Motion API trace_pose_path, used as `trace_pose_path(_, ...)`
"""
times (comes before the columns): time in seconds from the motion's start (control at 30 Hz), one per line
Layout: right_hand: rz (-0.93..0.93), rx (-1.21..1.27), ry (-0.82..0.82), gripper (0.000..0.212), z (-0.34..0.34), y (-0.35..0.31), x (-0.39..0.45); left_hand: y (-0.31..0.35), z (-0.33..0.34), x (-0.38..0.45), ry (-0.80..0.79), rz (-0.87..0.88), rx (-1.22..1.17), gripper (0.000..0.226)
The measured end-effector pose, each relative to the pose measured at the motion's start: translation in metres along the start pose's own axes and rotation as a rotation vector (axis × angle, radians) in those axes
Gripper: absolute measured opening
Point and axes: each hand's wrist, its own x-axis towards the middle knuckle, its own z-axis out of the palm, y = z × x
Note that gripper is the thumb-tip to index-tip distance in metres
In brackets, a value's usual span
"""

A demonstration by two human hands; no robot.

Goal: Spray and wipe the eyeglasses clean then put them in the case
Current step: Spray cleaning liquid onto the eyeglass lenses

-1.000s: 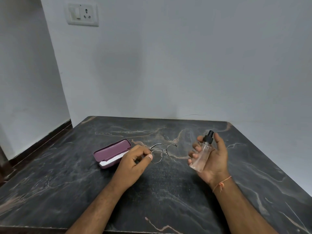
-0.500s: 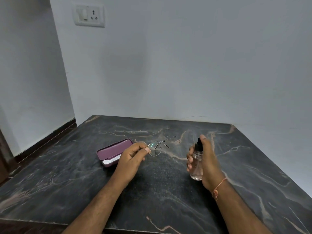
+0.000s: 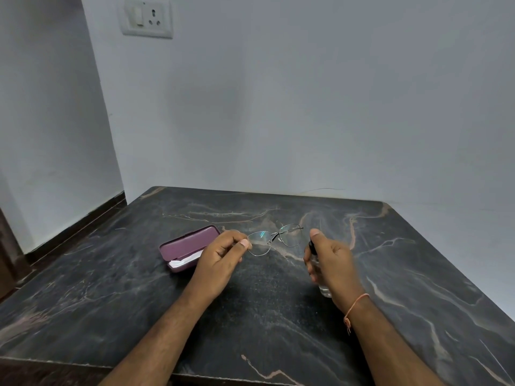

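Observation:
Thin wire-framed eyeglasses hang above the dark marble table, pinched at their left edge by my left hand. Just to their right, my right hand grips a small clear spray bottle upright. Its black nozzle sits under my index finger and faces the lenses. The purple glasses case lies open on the table behind my left hand, with a white cloth inside.
White walls close the table in at the back and on the right. A switch and socket plate sits high on the back wall. The floor drops away at the table's left edge.
My right hand has turned the bottle from tilted and palm-up to upright, with the index finger on the nozzle, and moved it closer to the glasses. My left hand has raised the glasses slightly.

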Motion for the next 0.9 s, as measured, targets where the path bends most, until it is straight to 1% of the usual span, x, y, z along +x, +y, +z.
trace_pose_path(0.27, 0.024, 0.008, -0.069, 0.069, 0.003, -0.005, -0.004, 0.001, 0.001, -0.001, 0.015, -0.010, -0.013, 0.026)
trace_pose_path(0.37, 0.061, 0.026, -0.107, 0.068, 0.004, -0.008, -0.007, 0.002, 0.001, -0.001, 0.023, -0.015, -0.019, 0.025)
trace_pose_path(0.5, 0.080, 0.045, -0.141, 0.075, 0.005, -0.010, -0.008, 0.000, 0.001, 0.000, 0.019, -0.010, -0.017, 0.025)
trace_pose_path(0.7, 0.114, 0.106, -0.189, 0.069, 0.007, -0.009, -0.008, -0.003, 0.001, 0.001, 0.022, -0.009, -0.002, 0.024)
trace_pose_path(0.9, 0.135, 0.147, -0.212, 0.066, 0.006, -0.011, -0.009, -0.003, 0.000, 0.001, 0.020, -0.010, 0.018, 0.024)
